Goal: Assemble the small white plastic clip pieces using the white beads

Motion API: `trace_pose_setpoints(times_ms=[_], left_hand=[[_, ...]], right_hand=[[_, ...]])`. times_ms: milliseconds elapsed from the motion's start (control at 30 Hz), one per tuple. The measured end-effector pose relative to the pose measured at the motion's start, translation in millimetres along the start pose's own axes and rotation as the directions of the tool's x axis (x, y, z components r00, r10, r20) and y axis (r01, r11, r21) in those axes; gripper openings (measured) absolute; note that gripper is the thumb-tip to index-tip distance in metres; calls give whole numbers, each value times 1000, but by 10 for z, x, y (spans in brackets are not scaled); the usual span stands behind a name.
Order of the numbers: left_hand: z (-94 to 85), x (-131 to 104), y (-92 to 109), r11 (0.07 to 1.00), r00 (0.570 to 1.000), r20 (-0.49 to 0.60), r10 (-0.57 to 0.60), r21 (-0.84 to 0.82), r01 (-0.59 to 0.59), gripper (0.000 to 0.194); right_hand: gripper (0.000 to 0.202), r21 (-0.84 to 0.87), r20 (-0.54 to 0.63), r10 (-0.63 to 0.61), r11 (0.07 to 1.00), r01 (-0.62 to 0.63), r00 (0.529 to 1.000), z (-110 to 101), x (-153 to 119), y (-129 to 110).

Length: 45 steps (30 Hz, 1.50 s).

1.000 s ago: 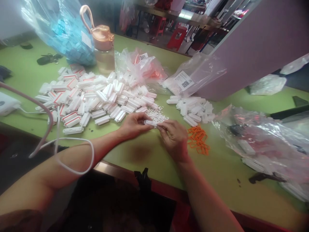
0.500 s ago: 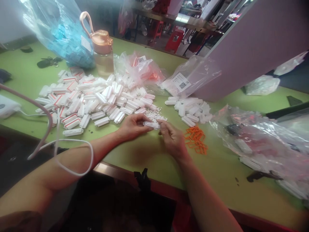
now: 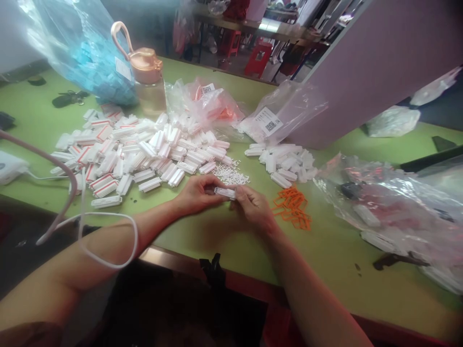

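Between my two hands is a small oblong plastic piece (image 3: 224,193), whitish and partly see-through. My left hand (image 3: 198,195) grips its left end between thumb and fingers. The fingertips of my right hand (image 3: 252,206) are closed at its right end; whether they also pinch something smaller cannot be made out. Just beyond the piece lies a scatter of tiny white pegs (image 3: 231,173). Behind my left hand spreads a big heap of white plastic housings (image 3: 144,149), some with red-orange edging. Orange rectangular frames (image 3: 293,207) lie to the right of my right hand.
A smaller pile of translucent parts (image 3: 285,164) is beyond the frames. Clear bags (image 3: 394,197) fill the right side. A drinking bottle (image 3: 150,82) stands behind the heap near a bag of blue pieces (image 3: 97,72). A white cable (image 3: 135,236) loops over my left forearm.
My right hand has moved slightly left and closed in on the right end of the plastic piece, which sits a little lower in view. My left hand keeps its hold.
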State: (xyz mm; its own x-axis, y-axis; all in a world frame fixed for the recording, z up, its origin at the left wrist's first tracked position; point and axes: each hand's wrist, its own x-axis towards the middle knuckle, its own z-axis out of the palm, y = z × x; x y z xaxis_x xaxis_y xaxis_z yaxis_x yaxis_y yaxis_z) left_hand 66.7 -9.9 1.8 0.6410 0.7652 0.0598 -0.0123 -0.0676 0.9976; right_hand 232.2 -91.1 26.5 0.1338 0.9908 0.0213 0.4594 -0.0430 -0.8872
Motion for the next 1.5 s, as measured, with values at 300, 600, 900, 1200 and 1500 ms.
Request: trace_pose_setpoints(times_ms=[300,600,900,1200,1500], left_hand=[[-12,-17,38,990,999,21,27,135,-30,31],[48,-46,77,983,989,111,98,144,-113,29],[44,-45,105,989,990,127,68,122,-84,35],[2,-24,28,975,982,125,142,155,-161,36],[-25,66,-4,973,998,-55,34,-227,-45,50]], right_hand=[[46,49,22,-2,999,1,1000,82,-5,1],[40,27,129,-39,999,36,991,98,1,-45],[51,84,141,-47,996,35,989,65,12,-20],[46,77,131,-71,995,61,989,30,13,-23],[45,-64,-76,-96,994,91,992,-53,71,-36]])
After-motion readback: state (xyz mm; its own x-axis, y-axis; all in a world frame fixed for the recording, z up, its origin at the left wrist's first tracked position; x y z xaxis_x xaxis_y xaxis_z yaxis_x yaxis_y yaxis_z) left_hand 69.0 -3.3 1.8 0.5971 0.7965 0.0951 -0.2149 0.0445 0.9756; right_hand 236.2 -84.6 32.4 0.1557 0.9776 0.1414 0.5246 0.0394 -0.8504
